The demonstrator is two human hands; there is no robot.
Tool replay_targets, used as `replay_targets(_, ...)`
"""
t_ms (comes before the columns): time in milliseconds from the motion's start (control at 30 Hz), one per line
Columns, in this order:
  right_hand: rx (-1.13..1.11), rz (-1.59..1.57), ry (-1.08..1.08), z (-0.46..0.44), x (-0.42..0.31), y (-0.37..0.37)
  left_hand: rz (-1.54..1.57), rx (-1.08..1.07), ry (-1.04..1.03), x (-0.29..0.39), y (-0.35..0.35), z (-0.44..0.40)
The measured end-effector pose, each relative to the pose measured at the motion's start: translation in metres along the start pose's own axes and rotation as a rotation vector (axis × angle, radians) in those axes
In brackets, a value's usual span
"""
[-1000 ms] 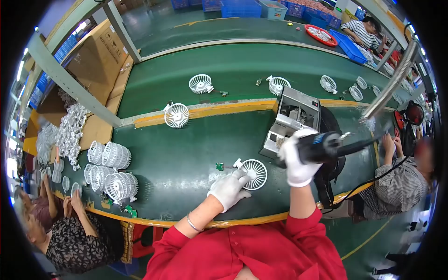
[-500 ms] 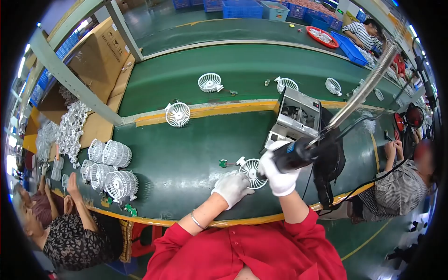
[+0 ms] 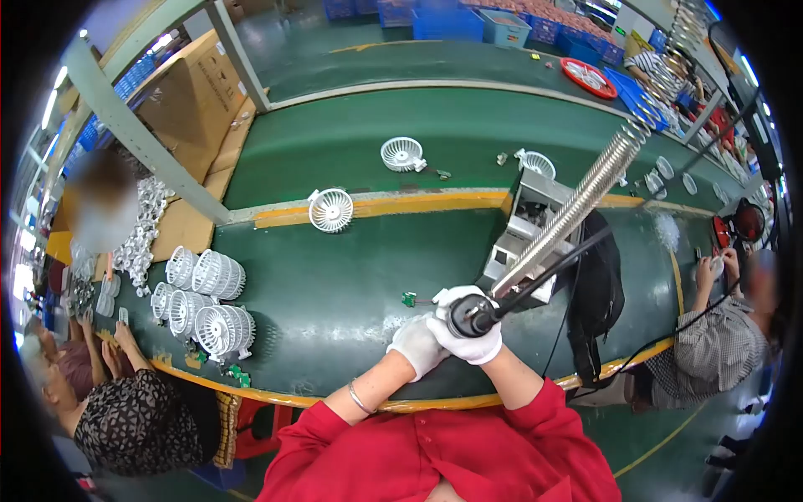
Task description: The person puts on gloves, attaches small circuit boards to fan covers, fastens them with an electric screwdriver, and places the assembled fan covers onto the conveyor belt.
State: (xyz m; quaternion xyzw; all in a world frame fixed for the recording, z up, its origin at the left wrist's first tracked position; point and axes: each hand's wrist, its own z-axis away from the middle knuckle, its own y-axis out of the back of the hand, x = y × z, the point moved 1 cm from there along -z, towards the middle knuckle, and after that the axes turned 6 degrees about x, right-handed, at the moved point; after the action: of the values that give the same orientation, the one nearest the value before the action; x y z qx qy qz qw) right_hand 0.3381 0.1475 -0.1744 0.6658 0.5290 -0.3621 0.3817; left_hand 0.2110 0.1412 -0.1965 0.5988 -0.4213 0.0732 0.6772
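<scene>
My right hand [image 3: 467, 339], in a white glove, is wrapped round a black power screwdriver [image 3: 473, 316] that stands upright, seen from its top end. Close against it on the left is my gloved left hand [image 3: 418, 345]; its fingertips are hidden behind the right hand. The white fan grille that lay here is covered by the hands and tool. A small green circuit board [image 3: 409, 299] on wires sticks out at upper left. A coiled metal spring [image 3: 577, 205] and a cable run up from the screwdriver.
Stacked white grilles [image 3: 224, 330] stand at the left. A metal box device [image 3: 529, 222] and black bag [image 3: 595, 293] are at the right. Grilles [image 3: 403, 155] lie on the green belt [image 3: 335, 125]. Co-workers sit left [image 3: 138, 418] and right [image 3: 711, 335]; a large cardboard box [image 3: 192, 100] stands behind.
The screwdriver has come left and upright over the grille, with my right hand now beside my left. The spring has swung left. Grilles on the belt have shifted right in view.
</scene>
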Motion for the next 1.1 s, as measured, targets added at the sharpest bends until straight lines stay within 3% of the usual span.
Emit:
replay_targets(33,-0.02,-0.037,-0.027,0.001,0.001,0.002,-0.027,0.047,-0.018,-0.004,-0.005,0.002)
replay_targets(100,-0.053,-0.307,-0.206,-0.005,-0.018,0.006,-0.017,-0.069,0.041,0.017,0.02,-0.001)
replay_targets(167,0.011,-0.348,-0.196,0.001,-0.014,0.02,-0.084,-0.022,-0.086,0.0,0.015,0.0)
replay_targets(267,0.12,-0.542,-0.065,-0.009,-0.043,0.031,-0.075,0.266,-0.331,-0.039,0.044,-0.014)
replay_targets(333,0.103,-0.648,0.077,-0.02,-0.065,0.039,-0.138,0.325,-0.217,-0.078,0.06,-0.035)
replay_targets(400,0.138,-0.615,0.061,-0.02,-0.069,0.042,-0.164,0.443,-0.187,-0.123,0.082,-0.069)
replay_targets(500,0.119,-0.575,0.041,-0.015,-0.071,0.033,-0.42,0.601,-0.043,-0.144,0.128,-0.094)
replay_targets(567,0.072,-0.557,0.038,-0.013,-0.071,0.031,-0.325,0.649,-0.045,-0.14,0.145,-0.094)
replay_targets(633,0.047,-0.533,0.06,-0.012,-0.07,0.033,-0.405,0.624,-0.008,-0.117,0.164,-0.067)
replay_targets(767,0.065,-0.553,0.028,-0.013,-0.066,0.048,-0.477,0.88,0.004,-0.088,0.2,0.044)
replay_targets(800,0.12,-0.509,-0.013,-0.014,-0.067,0.051,-0.565,1.018,0.053,-0.086,0.204,0.073)
replay_targets(833,0.178,-0.461,-0.054,-0.015,-0.069,0.053,-0.517,1.135,0.212,-0.095,0.204,0.101)
replay_targets(867,0.194,-0.445,-0.076,-0.018,-0.072,0.054,-0.662,1.222,0.386,-0.1,0.204,0.125)
replay_targets(900,0.216,-0.431,-0.096,-0.022,-0.074,0.054,-0.479,1.139,0.6,-0.107,0.211,0.146)
replay_targets(1033,0.28,-0.341,-0.142,-0.041,-0.077,0.058,-0.462,1.007,0.611,-0.16,0.186,0.181)
replay_targets(1067,0.33,-0.365,-0.132,-0.047,-0.078,0.06,-0.303,0.99,0.635,-0.143,0.187,0.171)
replay_targets(1100,0.374,-0.394,-0.123,-0.051,-0.079,0.064,-0.357,0.917,0.567,-0.141,0.188,0.169)
